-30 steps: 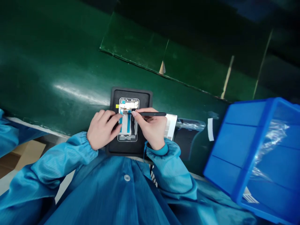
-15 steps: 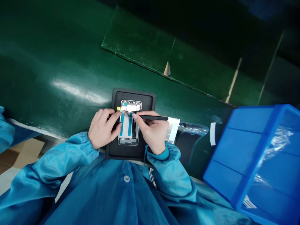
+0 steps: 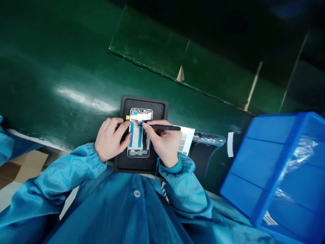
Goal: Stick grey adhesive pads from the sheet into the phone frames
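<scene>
An opened phone frame (image 3: 138,134) with blue strips and a circuit board at its top lies in a black tray (image 3: 142,105) on the green bench. My left hand (image 3: 111,139) rests on the frame's left edge, fingers curled and the index finger pressing it. My right hand (image 3: 165,142) pinches a thin black stylus-like tool (image 3: 165,127), whose tip touches the frame just below the circuit board.
A large blue plastic bin (image 3: 276,173) holding clear plastic bags stands at the right. A white card (image 3: 187,140) and a clear wrapped item (image 3: 209,139) lie right of the tray. Cardboard (image 3: 20,166) shows at lower left, beside another blue sleeve (image 3: 7,144).
Both hands stay on the phone frame. The tool tip has shifted very slightly on the frame; the camera view has drifted a little.
</scene>
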